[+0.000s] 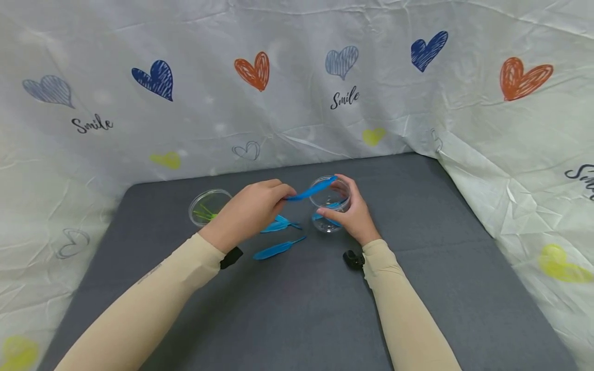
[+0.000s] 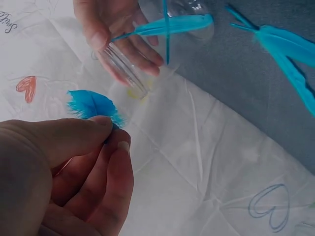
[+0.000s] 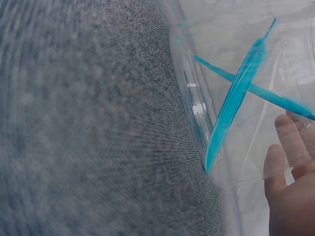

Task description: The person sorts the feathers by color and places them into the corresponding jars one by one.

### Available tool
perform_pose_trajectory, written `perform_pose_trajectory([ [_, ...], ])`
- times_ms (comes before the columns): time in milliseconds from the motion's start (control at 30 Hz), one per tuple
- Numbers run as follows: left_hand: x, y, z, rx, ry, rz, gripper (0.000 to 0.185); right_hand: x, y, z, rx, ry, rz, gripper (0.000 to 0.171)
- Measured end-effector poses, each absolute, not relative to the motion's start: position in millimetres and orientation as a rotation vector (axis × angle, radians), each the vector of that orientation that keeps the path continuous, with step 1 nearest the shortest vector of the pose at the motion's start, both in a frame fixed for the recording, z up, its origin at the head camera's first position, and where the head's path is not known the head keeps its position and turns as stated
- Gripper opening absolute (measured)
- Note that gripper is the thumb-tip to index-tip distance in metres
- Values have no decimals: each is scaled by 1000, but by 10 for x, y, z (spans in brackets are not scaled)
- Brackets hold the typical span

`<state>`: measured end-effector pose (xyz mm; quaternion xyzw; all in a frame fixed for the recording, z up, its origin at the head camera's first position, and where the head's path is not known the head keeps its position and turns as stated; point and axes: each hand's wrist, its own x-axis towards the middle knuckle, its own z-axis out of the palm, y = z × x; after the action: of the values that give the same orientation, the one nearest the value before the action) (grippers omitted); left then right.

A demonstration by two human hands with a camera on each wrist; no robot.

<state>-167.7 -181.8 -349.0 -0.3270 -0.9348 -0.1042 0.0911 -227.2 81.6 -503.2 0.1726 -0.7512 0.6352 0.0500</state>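
Note:
A blue feather point(image 1: 311, 192) is pinched between the thumb and fingertips of my left hand point(image 1: 252, 208), its free end reaching over the mouth of a clear plastic jar point(image 1: 326, 228). My right hand point(image 1: 356, 216) holds that jar upright on the table, thumb on the near side and fingers round the far side. Two crossed blue feathers point(image 3: 236, 98) show inside the jar in the right wrist view. On the table between the hands lie more blue feathers point(image 1: 278, 225), with a single feather point(image 1: 275, 250) closer to me.
A round clear container point(image 1: 191, 210) with green feather-like pieces point(image 1: 203, 213) stands left of my left hand, partly hidden by it. The dark grey tabletop point(image 1: 287, 309) ends at a white cloth point(image 1: 297, 103) printed with hearts, behind and at the sides.

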Motion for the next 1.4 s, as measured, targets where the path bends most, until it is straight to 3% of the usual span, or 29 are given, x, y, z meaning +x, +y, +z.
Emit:
perform_pose_trajectory([
  [1400,-2126,-1355,-3534,-963,-2905,-258,26,-2321,846,-5056,539,-2275,1959,94],
])
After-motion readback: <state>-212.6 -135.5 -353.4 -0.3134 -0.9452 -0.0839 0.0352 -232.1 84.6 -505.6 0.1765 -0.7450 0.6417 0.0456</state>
